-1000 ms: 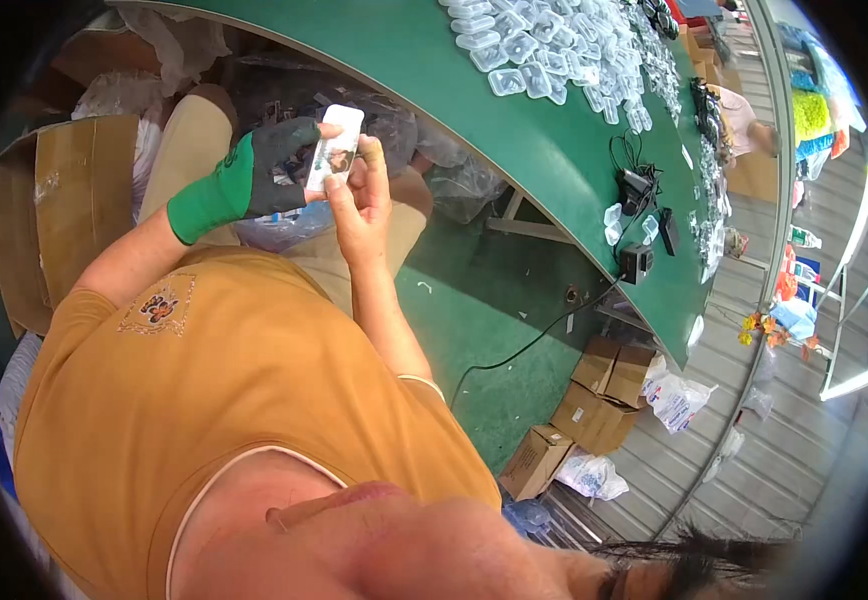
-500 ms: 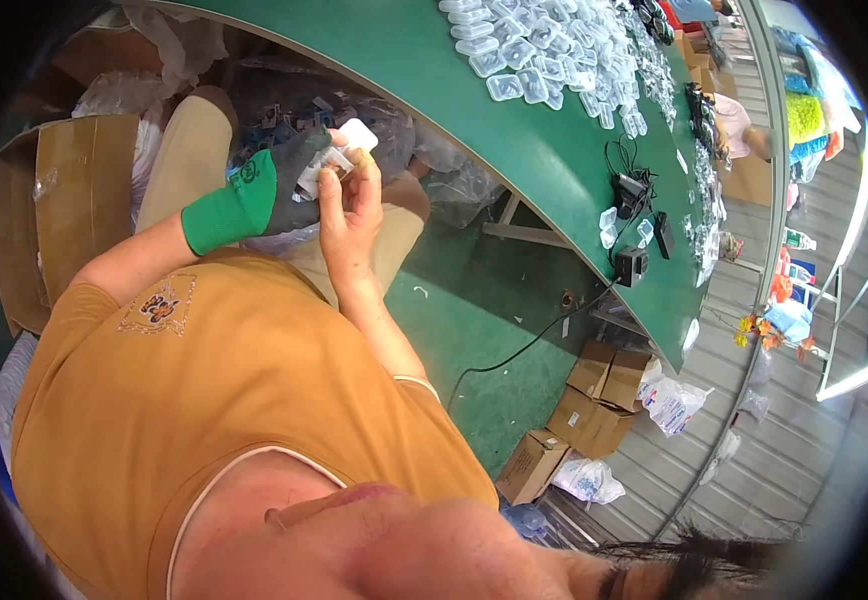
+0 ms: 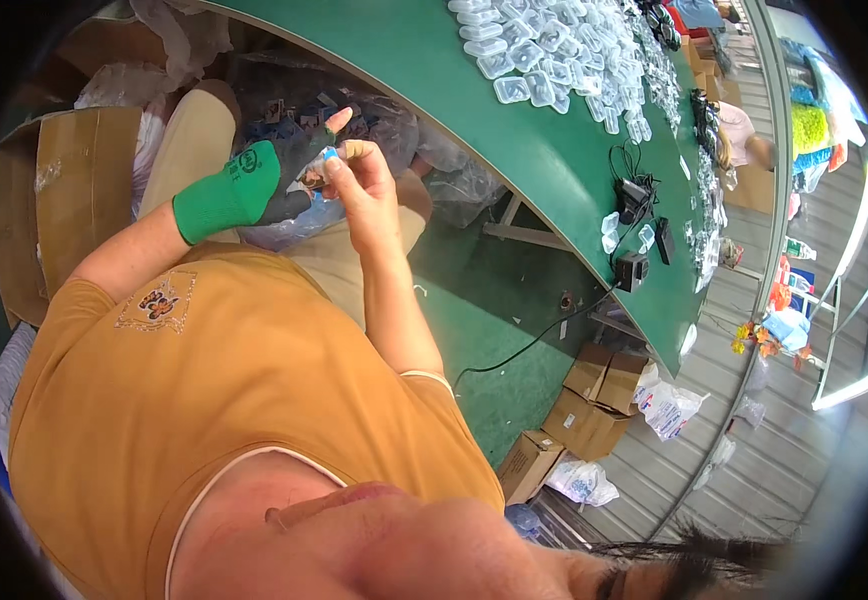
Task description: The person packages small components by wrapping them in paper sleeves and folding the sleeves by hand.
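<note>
From the head camera I see a person in an orange shirt [image 3: 204,400] sitting beside a long green worktop [image 3: 554,170]. I take this worktop as my landmark.

Both hands are raised together just below the near edge of the worktop, over the person's lap. The left hand [image 3: 284,175] wears a glove with a green cuff and a dark grey palm; one pink fingertip stands out of it toward the worktop. The right hand [image 3: 359,190] is bare. The two hands are pressed close to each other, and between their fingers they pinch a small object [image 3: 320,172], partly light blue and partly brownish. It is mostly covered by the fingers, so I cannot tell what kind of thing it is.

On the worktop, at its far end, lie many small clear plastic cases [image 3: 544,50] in a wide heap. Further along the worktop, toward its right end, there are small black devices [image 3: 634,270] with a black cable [image 3: 524,345] that falls from the worktop edge down to the green floor.

Under the worktop, behind the hands, there are clear plastic bags [image 3: 424,140]. On the side of the person away from the worktop stands an open cardboard box [image 3: 64,190]. Past the right end of the worktop, on the floor, some more brown cartons [image 3: 594,400] are stacked, with white plastic bags [image 3: 669,405] just beside them.
</note>
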Action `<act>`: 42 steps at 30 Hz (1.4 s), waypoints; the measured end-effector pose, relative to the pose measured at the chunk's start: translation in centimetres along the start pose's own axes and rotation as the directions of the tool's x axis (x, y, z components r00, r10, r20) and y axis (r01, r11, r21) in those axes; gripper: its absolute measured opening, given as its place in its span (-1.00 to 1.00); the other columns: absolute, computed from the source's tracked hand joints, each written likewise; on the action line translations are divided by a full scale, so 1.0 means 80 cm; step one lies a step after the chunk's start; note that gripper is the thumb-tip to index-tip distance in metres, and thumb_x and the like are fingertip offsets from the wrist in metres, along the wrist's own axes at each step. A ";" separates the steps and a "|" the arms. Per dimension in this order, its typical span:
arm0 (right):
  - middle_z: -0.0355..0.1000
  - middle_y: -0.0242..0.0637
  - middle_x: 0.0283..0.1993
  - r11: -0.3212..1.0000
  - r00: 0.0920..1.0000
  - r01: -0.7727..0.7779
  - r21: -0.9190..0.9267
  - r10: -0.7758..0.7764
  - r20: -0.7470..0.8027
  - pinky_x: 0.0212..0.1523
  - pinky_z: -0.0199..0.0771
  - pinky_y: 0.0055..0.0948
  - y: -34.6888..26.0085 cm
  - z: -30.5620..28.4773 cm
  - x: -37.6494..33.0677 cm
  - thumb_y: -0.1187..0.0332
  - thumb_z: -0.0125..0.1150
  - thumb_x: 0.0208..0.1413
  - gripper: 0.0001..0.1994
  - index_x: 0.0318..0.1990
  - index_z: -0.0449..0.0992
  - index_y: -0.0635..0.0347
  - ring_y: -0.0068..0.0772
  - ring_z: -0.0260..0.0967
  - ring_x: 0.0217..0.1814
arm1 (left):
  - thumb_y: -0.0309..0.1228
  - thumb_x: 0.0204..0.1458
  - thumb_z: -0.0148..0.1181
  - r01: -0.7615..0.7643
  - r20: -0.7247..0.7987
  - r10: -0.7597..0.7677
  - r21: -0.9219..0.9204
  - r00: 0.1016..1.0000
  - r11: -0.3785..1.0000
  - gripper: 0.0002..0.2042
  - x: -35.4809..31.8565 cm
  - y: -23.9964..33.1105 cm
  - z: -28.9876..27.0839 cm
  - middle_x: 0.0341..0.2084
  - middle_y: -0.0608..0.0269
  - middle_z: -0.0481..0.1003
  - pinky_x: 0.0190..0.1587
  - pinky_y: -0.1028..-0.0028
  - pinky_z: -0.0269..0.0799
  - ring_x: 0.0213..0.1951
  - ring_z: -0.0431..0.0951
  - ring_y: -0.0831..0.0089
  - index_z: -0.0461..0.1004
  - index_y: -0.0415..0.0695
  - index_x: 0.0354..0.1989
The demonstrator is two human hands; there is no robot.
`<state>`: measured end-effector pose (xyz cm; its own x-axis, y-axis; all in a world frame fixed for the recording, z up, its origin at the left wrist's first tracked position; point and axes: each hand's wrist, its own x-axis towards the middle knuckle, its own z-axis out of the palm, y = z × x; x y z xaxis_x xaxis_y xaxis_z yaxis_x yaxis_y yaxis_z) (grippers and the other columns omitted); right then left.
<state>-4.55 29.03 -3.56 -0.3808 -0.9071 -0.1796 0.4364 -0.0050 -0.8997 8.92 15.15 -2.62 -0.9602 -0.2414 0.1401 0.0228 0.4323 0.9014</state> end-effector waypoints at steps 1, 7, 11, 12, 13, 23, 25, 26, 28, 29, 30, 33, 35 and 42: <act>0.45 -0.38 -0.24 0.965 0.985 0.132 -0.225 -0.154 -0.083 -0.26 0.43 -0.46 0.005 0.006 0.000 0.41 0.19 0.31 -0.91 -0.10 0.45 0.14 -0.54 0.38 -0.30 | -0.59 -0.01 0.17 -0.007 -0.031 0.005 -0.060 1.000 0.998 -0.06 0.002 -0.010 0.007 -0.19 0.07 0.54 -0.08 0.30 0.52 -0.22 0.60 0.21 -0.15 -0.04 0.59; 0.38 -0.34 -0.22 0.477 0.740 0.358 -0.802 -0.670 -0.068 -0.20 0.39 -0.48 0.017 0.035 -0.011 0.42 0.17 0.35 -0.90 -0.14 0.46 0.27 -0.60 0.33 -0.29 | -0.63 0.05 0.16 -0.027 -0.091 0.010 -0.189 0.996 0.982 -0.08 0.000 -0.018 0.019 -0.27 0.15 0.50 -0.13 0.38 0.50 -0.31 0.53 0.34 -0.17 -0.03 0.59; 0.39 -0.42 -0.24 0.979 0.938 0.197 0.047 -0.175 -0.299 -0.16 0.37 -0.52 0.012 0.016 -0.003 0.42 0.19 0.34 -0.89 -0.11 0.47 0.27 -0.63 0.32 -0.22 | -0.62 0.04 0.15 -0.096 -0.124 0.100 0.033 0.987 0.995 -0.08 0.007 0.013 0.018 -0.32 0.22 0.46 -0.16 0.41 0.48 -0.35 0.48 0.43 -0.18 -0.02 0.60; 0.37 -0.33 -0.33 0.975 0.911 0.212 -0.067 -0.222 -0.349 -0.28 0.33 -0.46 0.017 0.019 -0.001 0.47 0.22 0.28 -0.91 -0.17 0.47 0.29 -0.49 0.31 -0.28 | -0.62 0.04 0.15 -0.095 -0.125 0.099 0.035 0.987 0.995 -0.08 0.007 0.006 0.018 -0.32 0.22 0.46 -0.16 0.41 0.48 -0.35 0.48 0.43 -0.18 -0.02 0.60; 0.37 -0.33 -0.33 0.975 0.911 0.213 -0.066 -0.222 -0.347 -0.28 0.33 -0.46 0.018 0.017 -0.002 0.47 0.22 0.28 -0.91 -0.17 0.47 0.29 -0.49 0.31 -0.28 | -0.62 0.04 0.15 -0.081 -0.098 0.072 -0.090 0.993 0.993 -0.07 0.006 -0.005 0.020 -0.33 0.22 0.46 -0.16 0.41 0.49 -0.35 0.49 0.40 -0.18 -0.01 0.60; 0.42 -0.25 -0.29 0.273 0.729 0.391 -0.879 -0.675 0.114 -0.07 0.34 -0.30 -0.005 0.018 -0.017 0.53 0.17 0.24 -0.81 -0.01 0.54 0.30 -0.23 0.42 -0.18 | -0.62 0.04 0.16 -0.007 -0.072 -0.008 -0.214 0.997 0.977 -0.06 0.010 -0.012 0.019 -0.37 0.17 0.47 -0.18 0.41 0.49 -0.37 0.50 0.38 -0.19 0.01 0.60; 0.48 -0.28 -0.25 0.153 0.736 0.340 -0.928 -0.658 0.161 0.01 0.30 -0.24 -0.005 0.021 -0.020 0.56 0.17 0.20 -0.72 0.07 0.52 0.29 -0.21 0.45 -0.12 | -0.62 0.04 0.16 -0.044 -0.079 0.038 -0.073 0.996 0.996 -0.06 0.008 -0.009 0.017 -0.37 0.17 0.48 -0.18 0.40 0.49 -0.37 0.51 0.38 -0.20 0.01 0.60; 0.50 -0.30 -0.21 0.167 0.752 0.351 -0.922 -0.637 0.171 0.03 0.31 -0.25 -0.005 0.023 -0.022 0.56 0.18 0.18 -0.70 0.08 0.53 0.27 -0.23 0.47 -0.10 | -0.62 0.04 0.16 -0.077 -0.081 0.083 0.069 0.993 0.995 -0.05 0.008 -0.007 0.016 -0.37 0.16 0.48 -0.18 0.40 0.49 -0.37 0.51 0.38 -0.21 0.01 0.60; 0.50 -0.31 -0.20 0.127 0.742 0.359 -0.925 -0.640 0.200 0.05 0.31 -0.26 -0.003 0.028 -0.024 0.56 0.18 0.18 -0.70 0.08 0.53 0.27 -0.24 0.47 -0.09 | -0.61 0.04 0.18 -0.027 -0.068 0.031 0.065 0.997 0.998 -0.05 0.006 -0.009 0.014 -0.37 0.17 0.49 -0.18 0.39 0.49 -0.37 0.51 0.38 -0.22 0.01 0.60; 0.51 -0.31 -0.19 0.084 0.733 0.368 -0.926 -0.640 0.233 0.06 0.32 -0.27 -0.002 0.030 -0.025 0.56 0.19 0.18 -0.70 0.08 0.53 0.26 -0.25 0.48 -0.08 | -0.59 0.04 0.20 0.024 -0.057 -0.020 0.060 0.998 0.998 -0.04 0.005 -0.010 0.013 -0.37 0.17 0.50 -0.18 0.39 0.49 -0.38 0.51 0.37 -0.22 0.01 0.60; 0.51 -0.28 -0.19 0.116 0.747 0.375 -0.920 -0.625 0.226 0.08 0.33 -0.28 -0.004 0.027 -0.024 0.54 0.21 0.18 -0.70 0.08 0.53 0.26 -0.24 0.48 -0.07 | -0.59 0.04 0.20 0.024 -0.058 -0.020 0.062 0.998 0.998 -0.04 0.003 -0.010 0.012 -0.37 0.17 0.50 -0.18 0.39 0.49 -0.38 0.51 0.37 -0.22 0.01 0.60; 0.51 -0.23 -0.15 0.593 0.885 0.303 -0.746 -0.465 -0.010 0.07 0.35 -0.28 -0.007 0.022 -0.026 0.50 0.24 0.19 -0.68 0.10 0.52 0.26 -0.21 0.47 -0.07 | -0.53 0.03 0.25 0.058 -0.068 -0.055 0.047 0.996 0.997 -0.03 -0.002 -0.005 0.012 -0.38 0.18 0.50 -0.19 0.37 0.50 -0.40 0.52 0.34 -0.22 0.01 0.60; 0.50 -0.18 -0.10 0.648 0.871 0.302 -0.699 -0.485 -0.074 0.07 0.35 -0.29 0.005 0.019 -0.021 0.48 0.26 0.18 -0.69 0.08 0.55 0.26 -0.20 0.46 -0.08 | -0.52 0.06 0.22 0.062 -0.040 -0.060 0.039 0.997 0.997 -0.05 -0.001 0.001 0.013 -0.28 0.06 0.54 -0.19 0.28 0.50 -0.36 0.55 0.18 -0.22 0.04 0.60; 0.51 -0.18 -0.09 0.303 0.750 0.419 -0.856 -0.647 0.138 0.05 0.34 -0.26 0.007 0.026 -0.025 0.52 0.24 0.17 -0.73 0.03 0.58 0.26 -0.17 0.43 -0.09 | -0.48 0.08 0.22 0.139 -0.026 -0.138 0.044 0.990 0.989 -0.06 -0.005 0.005 0.018 -0.29 0.05 0.53 -0.17 0.28 0.50 -0.33 0.56 0.15 -0.23 0.03 0.60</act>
<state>-1.85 29.92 -2.85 -0.4552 -0.7354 0.5020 -0.7253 -0.0209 -0.6882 8.92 16.64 -2.93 -0.9467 -0.3210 0.0247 -0.1233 0.4323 0.8933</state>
